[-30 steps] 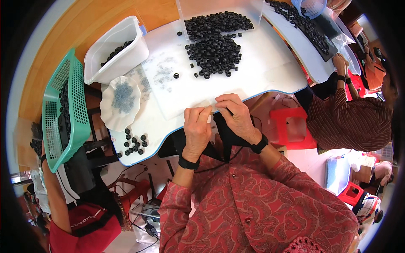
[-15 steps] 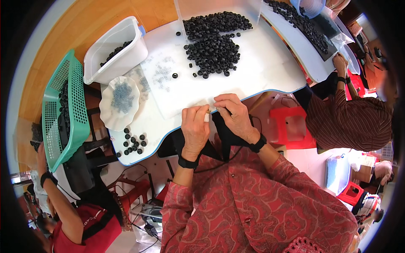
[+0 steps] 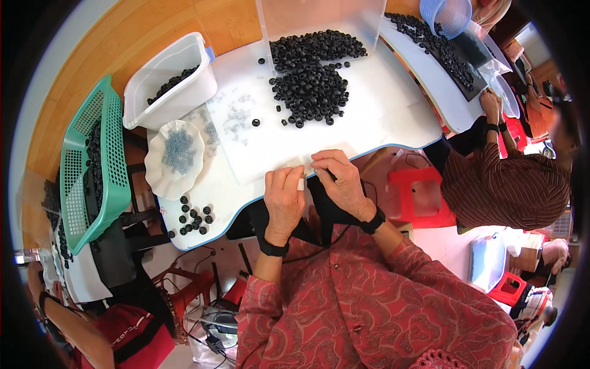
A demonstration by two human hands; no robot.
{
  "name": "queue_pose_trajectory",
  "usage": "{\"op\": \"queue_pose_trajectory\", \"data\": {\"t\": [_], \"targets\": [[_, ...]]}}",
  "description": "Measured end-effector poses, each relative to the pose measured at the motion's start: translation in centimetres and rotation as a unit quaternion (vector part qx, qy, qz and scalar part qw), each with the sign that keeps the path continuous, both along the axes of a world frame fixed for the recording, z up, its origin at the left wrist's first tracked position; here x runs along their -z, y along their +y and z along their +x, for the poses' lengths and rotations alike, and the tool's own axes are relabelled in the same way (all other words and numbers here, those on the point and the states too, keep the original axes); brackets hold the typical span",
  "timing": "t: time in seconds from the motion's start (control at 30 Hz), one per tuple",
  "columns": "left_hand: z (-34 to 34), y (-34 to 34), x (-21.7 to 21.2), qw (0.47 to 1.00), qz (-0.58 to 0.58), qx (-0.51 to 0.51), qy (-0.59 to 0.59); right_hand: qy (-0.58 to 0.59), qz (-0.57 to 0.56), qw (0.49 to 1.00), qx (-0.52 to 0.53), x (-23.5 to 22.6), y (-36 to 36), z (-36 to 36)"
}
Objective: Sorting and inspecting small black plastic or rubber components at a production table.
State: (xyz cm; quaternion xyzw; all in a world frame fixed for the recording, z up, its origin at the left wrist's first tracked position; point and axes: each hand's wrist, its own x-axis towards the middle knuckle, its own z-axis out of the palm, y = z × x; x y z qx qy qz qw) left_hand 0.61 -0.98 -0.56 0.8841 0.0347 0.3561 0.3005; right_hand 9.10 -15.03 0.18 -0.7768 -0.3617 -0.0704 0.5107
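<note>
At the white table's (image 3: 393,117) near edge, the left hand (image 3: 284,198) and right hand (image 3: 340,179) meet, fingertips pinching a small pale piece (image 3: 302,182); a heap of black rubber rings (image 3: 310,92) lies beyond.

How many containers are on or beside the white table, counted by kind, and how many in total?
White plastic tub: 1
Green mesh basket: 1
White scalloped dish: 1
Clear plastic bin: 1
Blue basket: 1
Total: 5

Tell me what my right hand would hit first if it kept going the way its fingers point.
The right hand points up-left across the white sheet. Past bare sheet, the lone black ring looks first in line, though the exact heading is uncertain.
</note>
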Motion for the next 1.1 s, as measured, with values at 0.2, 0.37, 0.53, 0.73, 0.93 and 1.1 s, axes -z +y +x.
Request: {"op": "queue_pose_trajectory", "data": {"t": [0.2,0.37,0.53,0.73,0.93,1.1], "targets": [[0.1,0.0,0.0,1.000,0.000,-0.004,-0.006,-0.005,-0.002,1.000,0.002,-0.2,0.1,0.0],[0.0,0.0,0.1,1.000,-0.009,-0.005,-0.010,0.022,0.030,0.999,0.015,-1.0,-0.1,0.2],[0.0,0.0,-0.1,1.000,-0.019,-0.008,-0.017,0.002,0.037,0.996,0.077,-1.7,-0.8,1.6],[0.1,-0.1,0.0,1.000,-0.012,-0.015,-0.022,-0.057,-0.002,0.985,0.162,-0.9,-1.4,6.0],[0.1,0.0,0.0,1.000,-0.013,-0.011,-0.021,-0.051,-0.091,0.973,0.204,-0.2,-1.8,8.9],[0.0,0.0,0.0,1.000,-0.015,-0.010,-0.023,-0.029,-0.161,0.959,0.230,-1.0,-1.1,9.1]]}}
